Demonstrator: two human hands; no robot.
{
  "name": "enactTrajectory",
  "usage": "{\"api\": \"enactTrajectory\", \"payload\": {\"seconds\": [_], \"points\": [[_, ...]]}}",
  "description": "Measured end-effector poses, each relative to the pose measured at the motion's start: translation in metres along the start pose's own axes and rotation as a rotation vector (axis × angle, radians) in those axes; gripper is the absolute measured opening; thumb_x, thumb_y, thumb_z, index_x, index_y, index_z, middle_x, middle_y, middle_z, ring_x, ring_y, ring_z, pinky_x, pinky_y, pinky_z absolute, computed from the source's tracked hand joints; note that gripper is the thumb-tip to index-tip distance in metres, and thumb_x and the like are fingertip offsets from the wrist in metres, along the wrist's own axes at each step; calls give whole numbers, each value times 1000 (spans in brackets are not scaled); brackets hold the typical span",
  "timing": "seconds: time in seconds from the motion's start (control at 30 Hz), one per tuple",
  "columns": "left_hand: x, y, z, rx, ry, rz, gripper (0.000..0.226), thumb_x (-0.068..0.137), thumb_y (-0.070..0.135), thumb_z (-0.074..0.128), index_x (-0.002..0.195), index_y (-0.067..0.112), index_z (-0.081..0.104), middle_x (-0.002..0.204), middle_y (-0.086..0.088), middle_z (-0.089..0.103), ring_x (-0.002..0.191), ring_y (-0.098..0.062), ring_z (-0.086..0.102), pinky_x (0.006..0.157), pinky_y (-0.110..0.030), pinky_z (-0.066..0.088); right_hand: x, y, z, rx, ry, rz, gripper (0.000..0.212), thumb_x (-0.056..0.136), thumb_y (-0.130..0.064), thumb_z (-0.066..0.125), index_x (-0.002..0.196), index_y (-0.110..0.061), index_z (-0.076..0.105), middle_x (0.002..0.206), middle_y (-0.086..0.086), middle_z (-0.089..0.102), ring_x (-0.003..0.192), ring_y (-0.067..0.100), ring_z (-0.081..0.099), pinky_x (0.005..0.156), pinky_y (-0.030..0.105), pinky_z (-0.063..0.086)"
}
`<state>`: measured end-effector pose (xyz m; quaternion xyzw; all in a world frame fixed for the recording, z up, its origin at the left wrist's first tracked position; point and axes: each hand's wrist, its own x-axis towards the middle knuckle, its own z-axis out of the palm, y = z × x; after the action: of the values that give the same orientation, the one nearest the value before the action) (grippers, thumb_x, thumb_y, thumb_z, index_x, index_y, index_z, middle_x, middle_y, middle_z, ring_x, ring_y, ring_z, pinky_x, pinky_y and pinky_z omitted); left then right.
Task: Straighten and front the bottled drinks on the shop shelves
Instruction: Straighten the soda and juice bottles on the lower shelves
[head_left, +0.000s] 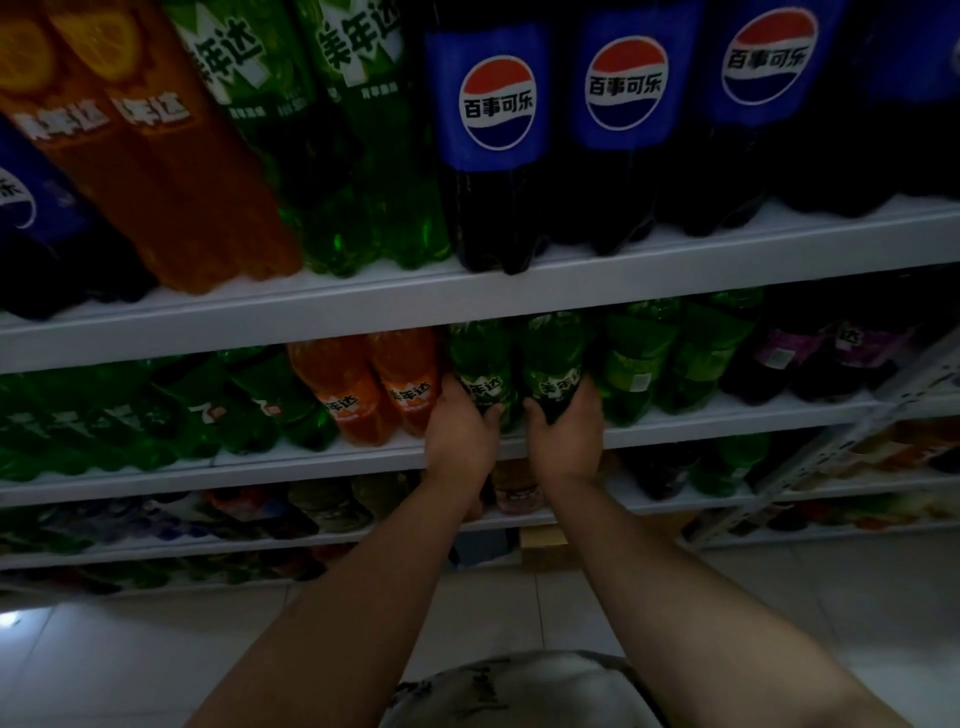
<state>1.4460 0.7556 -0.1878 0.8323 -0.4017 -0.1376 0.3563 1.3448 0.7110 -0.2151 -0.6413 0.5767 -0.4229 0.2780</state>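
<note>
Just ahead of both hands, on the shelf (311, 457) they reach over, stand the two bottles I am working on. My left hand (460, 436) grips the lower body of the left green bottle (483, 364), thumb on the inner side and fingers wrapped round the outer. My right hand (563, 431) holds the right green bottle (553, 358) the same way, mirrored. The two bottles sit side by side between my hands, touching or very nearly so, and their labels face me. My palms hide their bases, so I cannot tell how close they stand to the shelf lip.

I judge this as the fronting step for this pair: both are gripped, not yet released. The next move calls for drawing them toward me evenly until they line up with the orange bottles (410, 379) just outside my left hand. A small twist should then set each label square, with the bottles kept upright so neither tips over the edge.

Just outside my right hand, the neighbouring green bottles (634, 364) seem to show a barcode panel, not the brand face, so they probably want turning after this. Above my hands, the cola bottles (493, 145) on the upper shelf show their logos outward. Light is dim, so finer detail escapes me.
</note>
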Motion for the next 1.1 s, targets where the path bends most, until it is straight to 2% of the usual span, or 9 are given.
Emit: {"api": "enactTrajectory", "payload": {"seconds": [0.2,0.3,0.37,0.43,0.5,0.6,0.77,0.93,1.1], "points": [[-3,5,-6,77,51,-32,47,86,26,68,124,8,49,113,-13,65,98,-28,63,70,-23,40,1,0,-10,15,-56,29,73,77,-30,75,136,-3,41,129,18,46,121,29,44,99,34,38],[-13,8,-13,37,124,2,39,86,22,68,119,6,55,107,-13,67,94,-28,64,72,-23,42,-2,22,-44,40,-60,-88,54,83,-23,70,129,-5,49,126,13,50,116,25,48,94,21,35],[-29,13,-12,-54,229,28,31,85,16,67,113,6,59,100,-10,66,90,-25,63,72,-23,42,2,43,-74,10,50,-93,42,85,-18,66,122,-5,53,118,14,54,106,30,54,89,27,41],[-51,29,3,-131,213,40,28,85,16,66,111,9,60,99,-5,64,89,-21,61,72,-20,41,17,58,-100,14,127,-29,45,84,-16,65,125,-3,50,120,16,51,107,32,53,89,38,46],[-71,55,31,-168,26,95,34,86,23,66,118,13,59,107,-1,62,97,-15,59,76,-13,40,41,66,-118,14,147,16,58,82,-12,68,132,0,43,128,21,46,118,35,46,99,41,40],[-80,102,72,-269,-147,182,55,85,22,66,136,12,46,128,-4,51,117,-15,49,97,-17,35,70,68,-136,26,63,21,71,81,-10,68,142,-1,31,140,21,38,130,32,37,107,34,30],[-56,144,103,-320,1,-112,54,80,15,64,132,10,49,126,-11,54,115,-27,53,92,-26,40,100,78,-152,124,-182,-123,64,82,-8,65,139,-15,37,129,-2,48,116,9,45,94,15,32],[-50,153,130,-462,71,-126,72,74,13,71,138,9,37,133,-12,50,122,-24,49,103,-29,39,107,91,-151,47,-203,-60,61,84,-11,65,139,-9,39,134,14,44,122,26,43,101,27,34],[-36,143,140,-411,111,-114,82,68,25,84,134,5,42,131,-13,53,121,-24,50,102,-31,41,112,96,-151,80,-236,-89,65,81,-14,68,138,-9,39,132,14,43,123,25,42,104,30,35]]}}
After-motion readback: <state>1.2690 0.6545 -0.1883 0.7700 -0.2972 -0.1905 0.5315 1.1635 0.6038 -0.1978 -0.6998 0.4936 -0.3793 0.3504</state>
